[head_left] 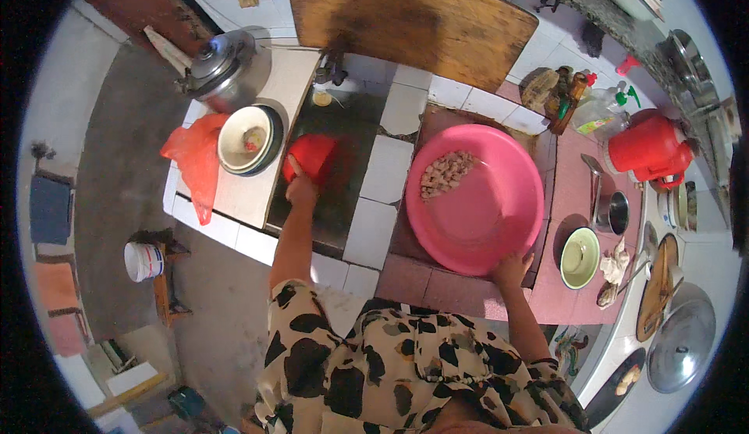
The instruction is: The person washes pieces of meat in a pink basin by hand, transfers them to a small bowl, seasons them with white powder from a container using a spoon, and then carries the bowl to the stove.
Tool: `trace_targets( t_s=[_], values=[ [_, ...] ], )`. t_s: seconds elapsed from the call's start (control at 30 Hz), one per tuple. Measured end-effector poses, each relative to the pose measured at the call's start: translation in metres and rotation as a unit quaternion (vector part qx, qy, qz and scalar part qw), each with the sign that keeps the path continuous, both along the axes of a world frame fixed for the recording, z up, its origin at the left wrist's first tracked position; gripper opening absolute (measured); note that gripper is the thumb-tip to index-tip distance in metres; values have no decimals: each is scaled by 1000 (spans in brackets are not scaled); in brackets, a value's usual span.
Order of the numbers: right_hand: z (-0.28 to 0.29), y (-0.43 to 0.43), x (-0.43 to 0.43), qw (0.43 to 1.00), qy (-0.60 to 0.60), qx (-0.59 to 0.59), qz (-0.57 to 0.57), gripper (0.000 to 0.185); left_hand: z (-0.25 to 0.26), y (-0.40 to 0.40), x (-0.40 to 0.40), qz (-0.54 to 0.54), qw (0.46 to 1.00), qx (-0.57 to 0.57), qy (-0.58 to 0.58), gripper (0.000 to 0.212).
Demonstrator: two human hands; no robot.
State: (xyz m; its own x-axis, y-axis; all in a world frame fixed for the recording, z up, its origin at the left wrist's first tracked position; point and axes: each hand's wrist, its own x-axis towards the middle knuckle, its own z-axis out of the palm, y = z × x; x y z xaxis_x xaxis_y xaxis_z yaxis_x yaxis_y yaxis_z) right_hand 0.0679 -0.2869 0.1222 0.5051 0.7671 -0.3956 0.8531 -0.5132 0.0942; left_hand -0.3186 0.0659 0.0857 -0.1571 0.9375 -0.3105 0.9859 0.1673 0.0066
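Note:
My left hand [302, 189] grips a red plastic scoop or basin [313, 156] over the dark, water-filled trough [366, 124] below a tap [332, 74]. A large pink plastic basin [497, 200] stands tilted in the tiled sink to the right, with small brownish chunks of food [447, 173] gathered at its upper left. My right hand [512, 267] holds that basin's near rim, its fingers partly hidden. Stacked bowls [237, 141] stand on the board left of the trough, beside a red plastic bag [202, 167].
A metal pressure cooker [225, 71] stands at the back left. A wooden board [409, 24] leans on the back wall. To the right are a green bowl [579, 258], a metal cup [617, 212], a red thermos [643, 144], detergent bottles [600, 112] and a metal lid [681, 346].

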Motion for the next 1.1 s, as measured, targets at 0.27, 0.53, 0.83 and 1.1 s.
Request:
trace_targets(
  t_s=[0.27, 0.53, 0.83, 1.1],
  values=[
    [-34, -23, 1, 975, 0, 217, -41, 17, -76, 0, 29, -5, 1000, -17, -18, 62],
    [-33, -13, -5, 971, -25, 239, -9, 15, -70, -10, -47, 228, 797, -165, -534, 36],
    [-15, -14, -5, 963, 29, 262, -53, 16, 104, -64, -24, 253, 756, -185, -574, 18],
    [-31, -21, -2, 950, 24, 306, -53, 16, 182, -73, 19, 66, 815, -85, -569, 24]
  ],
)
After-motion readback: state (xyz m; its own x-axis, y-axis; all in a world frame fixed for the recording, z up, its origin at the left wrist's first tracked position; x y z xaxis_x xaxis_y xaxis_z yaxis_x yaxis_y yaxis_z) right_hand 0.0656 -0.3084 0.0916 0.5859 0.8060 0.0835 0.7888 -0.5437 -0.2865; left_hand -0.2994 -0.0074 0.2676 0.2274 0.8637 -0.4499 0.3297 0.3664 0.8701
